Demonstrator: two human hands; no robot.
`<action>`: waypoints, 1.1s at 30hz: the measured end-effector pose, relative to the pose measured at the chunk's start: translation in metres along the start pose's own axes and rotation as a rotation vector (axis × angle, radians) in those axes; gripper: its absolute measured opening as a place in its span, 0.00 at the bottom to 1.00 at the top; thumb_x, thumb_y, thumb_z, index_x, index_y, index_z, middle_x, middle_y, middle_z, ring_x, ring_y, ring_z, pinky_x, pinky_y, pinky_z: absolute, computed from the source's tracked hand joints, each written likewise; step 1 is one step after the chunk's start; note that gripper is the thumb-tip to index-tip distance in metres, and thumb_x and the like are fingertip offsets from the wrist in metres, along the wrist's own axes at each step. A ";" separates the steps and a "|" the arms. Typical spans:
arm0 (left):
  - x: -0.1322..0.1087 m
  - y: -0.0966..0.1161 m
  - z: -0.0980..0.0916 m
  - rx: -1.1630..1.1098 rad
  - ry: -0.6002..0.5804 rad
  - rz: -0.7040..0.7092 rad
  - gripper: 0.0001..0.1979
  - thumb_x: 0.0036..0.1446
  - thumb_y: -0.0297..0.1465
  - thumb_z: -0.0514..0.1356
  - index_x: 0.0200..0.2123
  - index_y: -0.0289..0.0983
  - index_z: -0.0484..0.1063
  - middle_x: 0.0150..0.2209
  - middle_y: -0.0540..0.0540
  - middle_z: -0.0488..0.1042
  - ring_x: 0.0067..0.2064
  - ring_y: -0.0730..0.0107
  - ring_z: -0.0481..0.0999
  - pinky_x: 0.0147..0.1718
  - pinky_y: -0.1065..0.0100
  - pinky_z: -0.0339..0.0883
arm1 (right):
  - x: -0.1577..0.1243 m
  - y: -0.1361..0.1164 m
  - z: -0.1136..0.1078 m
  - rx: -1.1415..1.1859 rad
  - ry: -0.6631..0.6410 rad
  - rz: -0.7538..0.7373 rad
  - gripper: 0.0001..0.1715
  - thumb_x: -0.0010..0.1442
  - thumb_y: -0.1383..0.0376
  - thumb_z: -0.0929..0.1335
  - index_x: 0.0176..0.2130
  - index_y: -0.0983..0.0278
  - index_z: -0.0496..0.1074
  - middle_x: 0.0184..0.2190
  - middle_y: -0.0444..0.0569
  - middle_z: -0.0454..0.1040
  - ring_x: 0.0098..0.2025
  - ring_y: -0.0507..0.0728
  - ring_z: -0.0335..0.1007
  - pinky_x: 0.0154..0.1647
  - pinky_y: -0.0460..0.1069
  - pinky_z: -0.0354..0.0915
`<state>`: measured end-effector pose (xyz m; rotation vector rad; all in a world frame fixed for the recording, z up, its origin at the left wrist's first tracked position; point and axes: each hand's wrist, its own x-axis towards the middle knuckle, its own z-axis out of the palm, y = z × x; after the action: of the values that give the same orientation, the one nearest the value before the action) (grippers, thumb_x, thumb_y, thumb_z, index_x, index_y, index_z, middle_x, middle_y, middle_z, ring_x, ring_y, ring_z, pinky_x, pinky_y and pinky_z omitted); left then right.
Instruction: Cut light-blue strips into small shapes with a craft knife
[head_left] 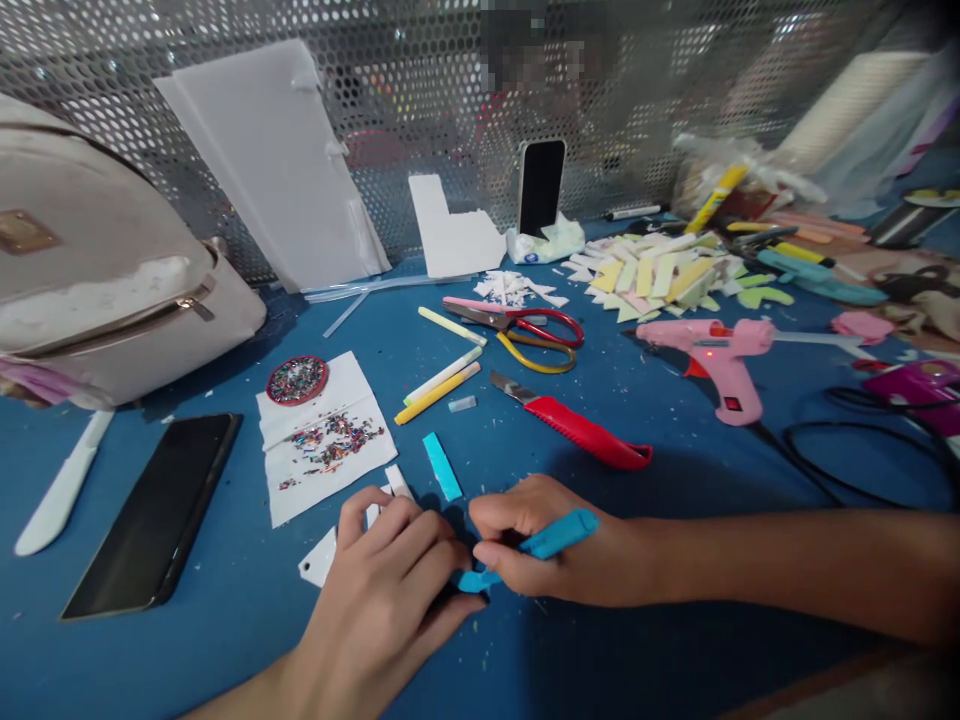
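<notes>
My right hand is closed around a blue marker like a pen, its tip end pointing down and left. With thumb and fingers, my left hand grips a small blue piece low over the table, and the marker's tip end meets it; the exact contact is hidden by my fingers. A flat blue strip lies just beyond my hands. White pieces stick out behind my left fingers, and a white piece with a hole lies partly under that hand.
A red-handled utility knife, scissors and several markers lie ahead. A pink glue gun with its cable is at right. At left are a paper with glitter, a dark phone, a white knife and a backpack.
</notes>
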<state>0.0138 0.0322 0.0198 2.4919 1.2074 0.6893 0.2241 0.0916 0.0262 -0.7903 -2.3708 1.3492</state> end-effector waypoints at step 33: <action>0.001 0.001 -0.005 0.037 -0.049 0.016 0.06 0.64 0.37 0.59 0.39 0.41 0.71 0.36 0.52 0.73 0.39 0.66 0.66 0.49 0.55 0.49 | 0.000 -0.005 -0.004 0.102 -0.006 0.003 0.21 0.66 0.61 0.61 0.24 0.64 0.51 0.20 0.37 0.48 0.23 0.47 0.44 0.23 0.45 0.45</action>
<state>0.0125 0.0327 0.0244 2.5357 1.1950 0.6114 0.2246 0.0925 0.0322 -0.7618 -2.2857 1.4631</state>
